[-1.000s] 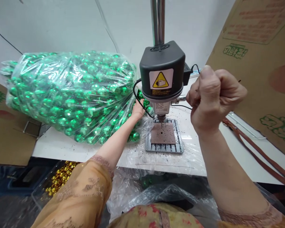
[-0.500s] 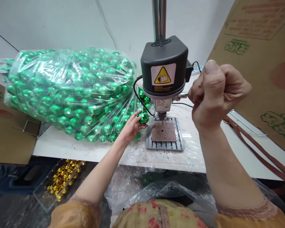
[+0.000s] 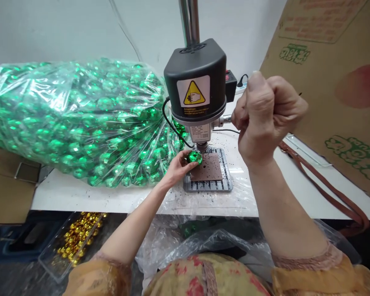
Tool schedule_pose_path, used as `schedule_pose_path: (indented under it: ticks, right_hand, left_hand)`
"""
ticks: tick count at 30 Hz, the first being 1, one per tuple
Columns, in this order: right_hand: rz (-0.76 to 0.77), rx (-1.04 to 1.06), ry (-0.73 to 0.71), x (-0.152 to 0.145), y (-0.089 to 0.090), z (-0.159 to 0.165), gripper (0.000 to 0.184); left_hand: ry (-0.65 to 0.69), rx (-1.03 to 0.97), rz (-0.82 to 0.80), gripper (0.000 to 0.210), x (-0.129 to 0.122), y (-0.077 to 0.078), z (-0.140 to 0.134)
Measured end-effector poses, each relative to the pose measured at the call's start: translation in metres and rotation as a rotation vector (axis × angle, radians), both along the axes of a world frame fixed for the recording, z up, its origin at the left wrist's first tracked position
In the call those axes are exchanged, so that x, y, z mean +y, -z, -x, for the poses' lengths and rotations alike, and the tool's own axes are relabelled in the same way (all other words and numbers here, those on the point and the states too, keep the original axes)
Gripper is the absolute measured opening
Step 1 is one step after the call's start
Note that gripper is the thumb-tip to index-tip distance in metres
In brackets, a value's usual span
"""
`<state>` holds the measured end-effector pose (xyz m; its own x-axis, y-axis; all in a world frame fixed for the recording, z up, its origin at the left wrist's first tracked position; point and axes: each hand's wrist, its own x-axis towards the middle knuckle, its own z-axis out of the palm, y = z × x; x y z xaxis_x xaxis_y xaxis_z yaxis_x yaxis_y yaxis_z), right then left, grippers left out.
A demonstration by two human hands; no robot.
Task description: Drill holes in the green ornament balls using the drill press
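Between its thumb and fingers, my left hand [image 3: 179, 167] pinches a shiny green faceted ball [image 3: 194, 157]. The ball is held at the left part of a brown board [image 3: 212, 170], close under the chuck of a black drill press [image 3: 195, 82]. That board has a dark hole and lies on the slotted metal base [image 3: 227, 181]. My right hand [image 3: 265, 119] is in a fist at the machine's right side, closed on the end of the feed handle [image 3: 225, 119]; most of the handle is hidden in the fingers.
A large clear bag [image 3: 80, 123] of green balls fills the table's left. Cardboard boxes [image 3: 342, 82] stand at both sides. A brown strap [image 3: 323, 185] lies at right. Below the table edge is a clear bin of gold balls [image 3: 80, 236]. Dark shavings litter the base.
My left hand has brought a green ball from the bag's mouth rightward to the board under the drill. My right fist stays at the handle. The whole view has shifted slightly.
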<state>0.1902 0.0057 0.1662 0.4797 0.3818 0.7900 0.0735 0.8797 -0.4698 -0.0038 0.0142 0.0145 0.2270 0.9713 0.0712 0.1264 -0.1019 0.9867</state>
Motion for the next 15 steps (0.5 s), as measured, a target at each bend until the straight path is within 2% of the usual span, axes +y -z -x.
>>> schedule_pose_path:
  ticks: [5, 10, 15]
  right_hand:
    - [0.012, -0.006, -0.003, -0.005, -0.002, 0.002, 0.051]
    - [0.061, -0.008, 0.007, -0.008, -0.003, 0.001, 0.056]
    - [0.077, -0.009, -0.038, -0.007, -0.001, 0.000, 0.057]
  left_hand:
    - [0.050, 0.046, -0.020, 0.062, 0.003, 0.007, -0.004]
    - [0.038, 0.139, -0.050, 0.060, 0.001, 0.010, -0.009]
    - [0.014, 0.263, -0.164, 0.058, -0.002, 0.009, -0.014]
